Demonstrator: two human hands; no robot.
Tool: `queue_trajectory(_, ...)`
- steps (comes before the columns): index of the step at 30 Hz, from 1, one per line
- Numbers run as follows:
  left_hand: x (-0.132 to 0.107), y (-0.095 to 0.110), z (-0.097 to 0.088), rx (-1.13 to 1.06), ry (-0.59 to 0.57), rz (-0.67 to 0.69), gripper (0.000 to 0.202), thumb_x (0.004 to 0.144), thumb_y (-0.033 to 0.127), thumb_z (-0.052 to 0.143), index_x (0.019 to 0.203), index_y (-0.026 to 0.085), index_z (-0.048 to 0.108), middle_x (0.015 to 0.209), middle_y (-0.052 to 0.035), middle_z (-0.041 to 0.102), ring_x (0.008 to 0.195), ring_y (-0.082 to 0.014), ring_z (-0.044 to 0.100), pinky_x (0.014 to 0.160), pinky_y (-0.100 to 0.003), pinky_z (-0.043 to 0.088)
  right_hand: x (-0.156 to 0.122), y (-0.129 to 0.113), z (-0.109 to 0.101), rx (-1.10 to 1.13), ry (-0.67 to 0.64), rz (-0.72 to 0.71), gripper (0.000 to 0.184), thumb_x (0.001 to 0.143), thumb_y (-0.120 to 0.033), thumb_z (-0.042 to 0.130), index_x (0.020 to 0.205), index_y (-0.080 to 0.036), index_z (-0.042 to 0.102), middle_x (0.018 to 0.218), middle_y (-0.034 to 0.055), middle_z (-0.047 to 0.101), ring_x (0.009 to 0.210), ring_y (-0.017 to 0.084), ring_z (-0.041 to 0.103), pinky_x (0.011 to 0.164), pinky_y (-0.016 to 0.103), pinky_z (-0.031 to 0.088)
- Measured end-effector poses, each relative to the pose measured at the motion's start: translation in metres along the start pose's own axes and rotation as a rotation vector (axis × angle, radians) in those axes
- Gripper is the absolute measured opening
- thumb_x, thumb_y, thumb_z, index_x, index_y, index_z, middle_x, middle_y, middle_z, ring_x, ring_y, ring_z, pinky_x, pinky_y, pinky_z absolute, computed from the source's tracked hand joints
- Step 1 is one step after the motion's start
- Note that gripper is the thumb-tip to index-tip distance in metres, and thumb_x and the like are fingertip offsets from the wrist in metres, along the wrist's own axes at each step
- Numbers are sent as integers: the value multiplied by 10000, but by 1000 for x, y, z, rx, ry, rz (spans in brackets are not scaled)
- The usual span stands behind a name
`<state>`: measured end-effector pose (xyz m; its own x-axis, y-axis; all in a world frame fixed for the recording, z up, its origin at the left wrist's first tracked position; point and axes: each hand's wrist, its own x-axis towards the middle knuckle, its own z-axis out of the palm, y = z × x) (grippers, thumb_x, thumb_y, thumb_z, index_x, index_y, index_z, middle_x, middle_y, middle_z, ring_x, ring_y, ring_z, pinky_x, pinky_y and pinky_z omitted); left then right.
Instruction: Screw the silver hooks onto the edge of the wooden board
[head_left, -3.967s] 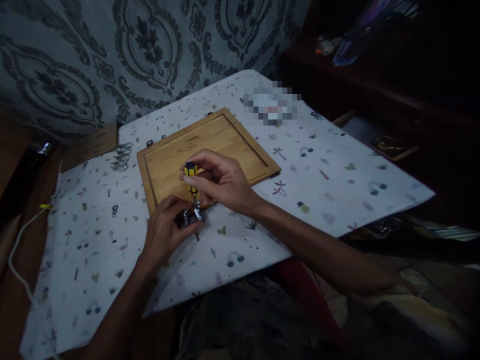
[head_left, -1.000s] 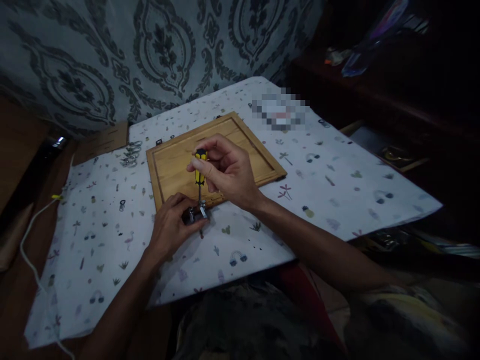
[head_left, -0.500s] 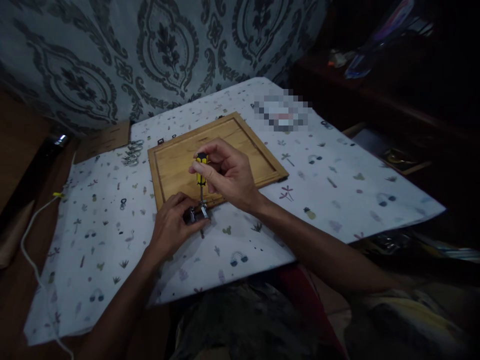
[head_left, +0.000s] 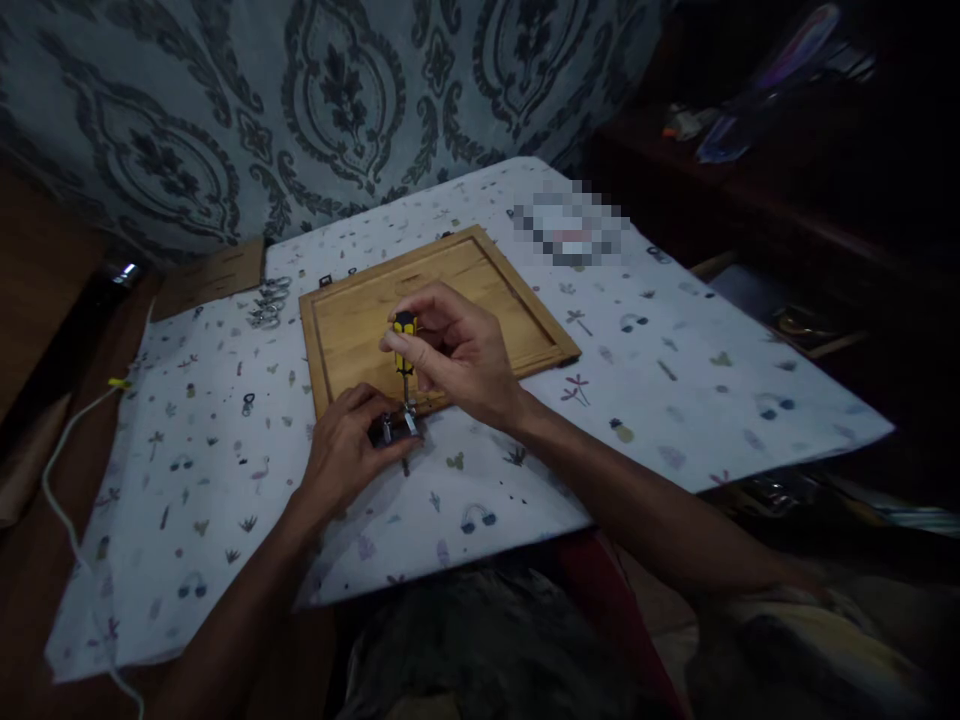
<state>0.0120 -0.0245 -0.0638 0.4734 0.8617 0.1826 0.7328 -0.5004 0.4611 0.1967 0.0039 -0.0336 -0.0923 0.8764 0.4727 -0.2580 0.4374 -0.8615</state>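
At the near edge of a flat wooden panel with a raised frame (head_left: 450, 285), the right hand (head_left: 457, 350) grips a small yellow-and-black screwdriver (head_left: 405, 345) upright; its tip meets a small metal fitting (head_left: 397, 427), pinched by the left hand (head_left: 346, 447); all lie on a patterned white cloth-covered surface (head_left: 675, 370).

The room is dim. A grey-blue wall (head_left: 225, 110) with a large dark damask pattern rises behind the surface (head_left: 675, 400), which is covered by a white cloth printed with small motifs. At the left lies brown wooden floor (head_left: 30, 300), with a white cable (head_left: 71, 435) trailing across it. Dark wooden furniture (head_left: 787, 220) stands at the right, largely in shadow.
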Motion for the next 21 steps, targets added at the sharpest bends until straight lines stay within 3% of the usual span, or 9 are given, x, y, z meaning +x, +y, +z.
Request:
queue_trajectory(8,0,-1,-1,-33,0,2,243,822,354,814,999,224,709,1005,-29,676,961,-235,649,837,-373,503,-1,0,-6,-32,-110,-50,254,980,-401,611,1156,-218,617,969,-10,593,474,14,560,419,154,474)
queue_trajectory(13,0,-2,0,-32,1,5,261,807,347,830,1002,222,710,1009,-28,680,970,-235,653,845,-372,507,1,2,-6,-49,-62,-44,226,951,-390,660,1078,-207,627,997,-4,590,454,2,528,377,147,432)
queue_trajectory(17,0,-2,1,-18,8,0,254,803,341,831,993,222,711,996,-24,679,971,-233,654,848,-368,510,2,3,-4,-70,27,-27,320,860,-456,763,931,-205,577,903,-19,598,485,15,477,353,135,372)
queue_trajectory(21,0,-1,1,-18,13,10,260,801,347,832,990,212,714,978,-22,671,957,-235,652,839,-367,511,3,3,-5,-46,2,-17,345,856,-480,761,934,-211,558,858,-31,607,490,22,481,369,138,393)
